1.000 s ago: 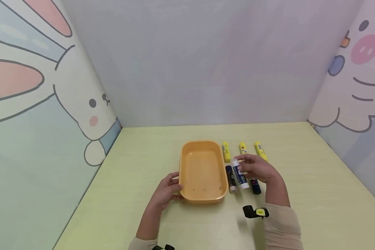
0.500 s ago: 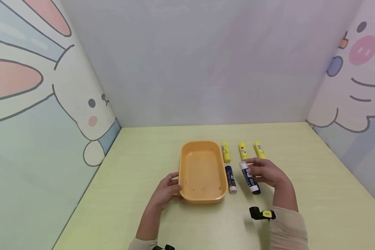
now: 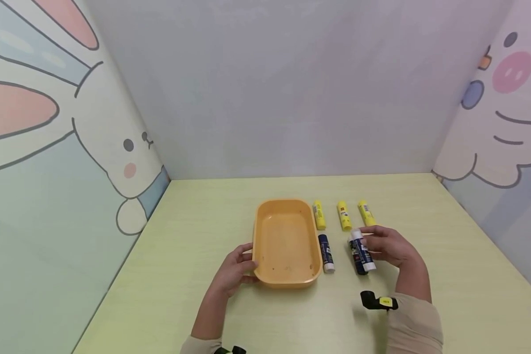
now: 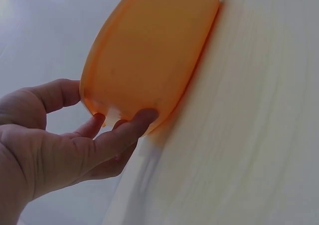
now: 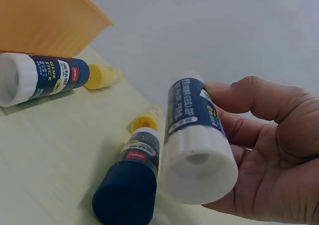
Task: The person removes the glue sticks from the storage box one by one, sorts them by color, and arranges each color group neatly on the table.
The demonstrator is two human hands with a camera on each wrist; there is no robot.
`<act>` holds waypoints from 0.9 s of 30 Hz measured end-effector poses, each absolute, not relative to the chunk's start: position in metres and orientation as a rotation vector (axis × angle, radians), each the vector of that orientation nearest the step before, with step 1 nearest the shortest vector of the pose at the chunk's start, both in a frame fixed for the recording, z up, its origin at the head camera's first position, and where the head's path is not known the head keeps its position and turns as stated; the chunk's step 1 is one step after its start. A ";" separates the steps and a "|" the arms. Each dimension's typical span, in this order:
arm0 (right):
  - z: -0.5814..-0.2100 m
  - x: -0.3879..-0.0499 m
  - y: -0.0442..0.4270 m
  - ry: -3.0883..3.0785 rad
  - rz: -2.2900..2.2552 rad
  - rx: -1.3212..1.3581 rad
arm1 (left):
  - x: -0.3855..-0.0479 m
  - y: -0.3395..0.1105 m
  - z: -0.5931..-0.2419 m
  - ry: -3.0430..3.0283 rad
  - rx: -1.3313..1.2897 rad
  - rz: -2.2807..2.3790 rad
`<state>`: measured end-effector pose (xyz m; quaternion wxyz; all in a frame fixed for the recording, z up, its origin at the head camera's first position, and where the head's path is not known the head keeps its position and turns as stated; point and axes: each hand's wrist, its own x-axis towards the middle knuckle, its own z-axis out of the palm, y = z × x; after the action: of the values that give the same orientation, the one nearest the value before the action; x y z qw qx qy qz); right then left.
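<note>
An orange plastic tray [image 3: 287, 241] sits on the table, and my left hand [image 3: 233, 269] grips its near-left side. In the left wrist view my fingers [image 4: 147, 116] bear on the tray's outer wall [image 4: 144, 51]. My right hand [image 3: 391, 246] pinches a navy glue stick with white ends [image 3: 362, 250], held tilted right above a second navy glue stick [image 5: 130, 185], which it partly covers in the head view. A third navy glue stick [image 3: 326, 253] lies along the tray's right side.
Behind the navy sticks lie a yellow glue stick [image 3: 319, 215] beside the tray, another yellow stick [image 3: 344, 216] in the middle, and a third yellow stick [image 3: 366, 212] farthest right. A grey back wall [image 3: 292, 98] and cartoon-printed side walls [image 3: 132, 162] enclose the table.
My right hand has moved to the right with its glue stick, away from the one beside the tray and over the other navy one. My left hand and the tray have stayed put.
</note>
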<state>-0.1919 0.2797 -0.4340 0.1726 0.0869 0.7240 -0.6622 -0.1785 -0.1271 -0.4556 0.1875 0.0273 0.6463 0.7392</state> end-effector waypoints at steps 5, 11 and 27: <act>-0.436 -0.188 0.286 2.075 -1.857 0.326 | -0.178 -0.127 -0.456 1.823 0.077 2.077; -0.437 -0.185 0.294 2.088 -1.848 0.382 | -0.178 -0.127 -0.455 1.821 0.077 2.079; -0.447 -0.181 0.318 2.139 -1.806 0.451 | -0.177 -0.128 -0.457 1.835 0.076 2.082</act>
<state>-0.1807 0.3180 -0.4473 0.1524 0.1573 0.7454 -0.6296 -0.1768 -0.1282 -0.4565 0.1816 0.0268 0.6501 0.7373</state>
